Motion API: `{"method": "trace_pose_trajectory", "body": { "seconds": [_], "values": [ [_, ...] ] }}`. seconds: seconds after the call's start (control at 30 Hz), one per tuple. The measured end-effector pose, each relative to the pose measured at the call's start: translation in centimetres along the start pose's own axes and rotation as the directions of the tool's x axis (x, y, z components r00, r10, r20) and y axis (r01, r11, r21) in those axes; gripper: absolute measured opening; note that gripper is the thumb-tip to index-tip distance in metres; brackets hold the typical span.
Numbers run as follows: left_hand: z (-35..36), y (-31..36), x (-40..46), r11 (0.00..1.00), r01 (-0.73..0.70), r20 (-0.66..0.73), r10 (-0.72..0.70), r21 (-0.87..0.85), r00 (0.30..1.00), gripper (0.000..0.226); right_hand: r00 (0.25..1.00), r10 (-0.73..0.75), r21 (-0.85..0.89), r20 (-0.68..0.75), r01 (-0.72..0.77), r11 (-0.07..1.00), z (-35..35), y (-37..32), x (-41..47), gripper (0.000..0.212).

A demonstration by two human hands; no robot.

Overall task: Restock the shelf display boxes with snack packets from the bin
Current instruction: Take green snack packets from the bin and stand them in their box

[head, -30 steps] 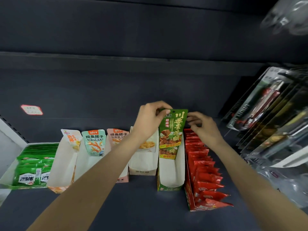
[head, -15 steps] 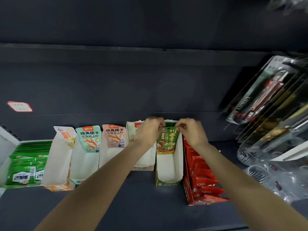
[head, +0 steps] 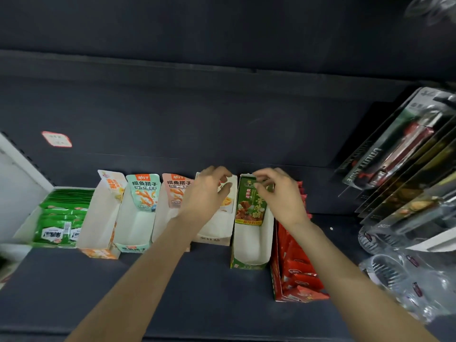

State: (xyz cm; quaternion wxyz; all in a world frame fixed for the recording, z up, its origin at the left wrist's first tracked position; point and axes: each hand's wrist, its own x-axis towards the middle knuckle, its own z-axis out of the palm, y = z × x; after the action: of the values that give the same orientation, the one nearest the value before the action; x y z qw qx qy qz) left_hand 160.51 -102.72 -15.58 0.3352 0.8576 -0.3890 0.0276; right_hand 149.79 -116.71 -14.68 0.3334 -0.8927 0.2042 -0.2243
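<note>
A dark shelf (head: 172,280) is seen from above, with a row of display boxes set along its back. Both arms are stretched forward over the shelf.

The right hand (head: 278,196) is held over the back of the green display box (head: 249,264). Its fingers are curled, and the top edge of the green snack packet (head: 249,206) appears to be pinched between thumb and forefinger, though the contact is blurred. The packet stands upright against the back wall of that box, and the box floor in front of it is bare white card.

The left hand (head: 204,196) is placed just left of it, over the back of the white display box (head: 217,233). Its fingers are loosely bent and nothing is seen in its grasp; a pale packet with a yellow picture (head: 228,201) is partly hidden behind it.

Just right of the green box, the red display box (head: 276,275) is filled from front to back with red packets (head: 301,272). To the left of the white box, three more boxes are lined up: one with a pink packet (head: 175,193) at its back, one with a mint-green packet (head: 144,192), and an orange-trimmed box (head: 98,233). At the far left, a tray is packed with green packets (head: 61,218).

On the right, carded utility knives (head: 394,154) are hung in a slanted row, with clear plastic packaging (head: 404,275) lying below them. A small red-bordered label (head: 57,138) is stuck on the back panel.
</note>
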Motion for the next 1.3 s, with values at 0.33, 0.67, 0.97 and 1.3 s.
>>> {"method": "trace_pose_trajectory", "body": {
  "seconds": [0.33,0.67,0.97,1.3],
  "values": [
    [-10.0,-7.8,-13.4,0.988,0.154,-0.157,-0.154,-0.016,0.975,0.017,0.972,-0.148,0.087,0.183,0.133,0.987,9.7,-11.7,-7.0,0.024],
    [-22.9,-26.0,-30.4,0.914,0.406,-0.028,-0.406,0.004,0.914,0.023,0.889,-0.141,0.088,0.436,0.114,0.99,28.9,-26.4,-16.8,0.024],
    [-29.5,-38.3,-36.6,0.789,0.614,0.044,-0.614,0.014,0.788,0.026,0.796,-0.075,0.062,0.601,0.047,0.997,41.4,-34.9,-17.8,0.031],
    [-31.4,-51.1,-31.2,0.761,0.639,0.114,-0.649,0.11,0.752,0.049,0.766,0.081,0.06,0.638,-0.154,0.986,54.0,-37.2,-12.8,0.049]
  ]
}}
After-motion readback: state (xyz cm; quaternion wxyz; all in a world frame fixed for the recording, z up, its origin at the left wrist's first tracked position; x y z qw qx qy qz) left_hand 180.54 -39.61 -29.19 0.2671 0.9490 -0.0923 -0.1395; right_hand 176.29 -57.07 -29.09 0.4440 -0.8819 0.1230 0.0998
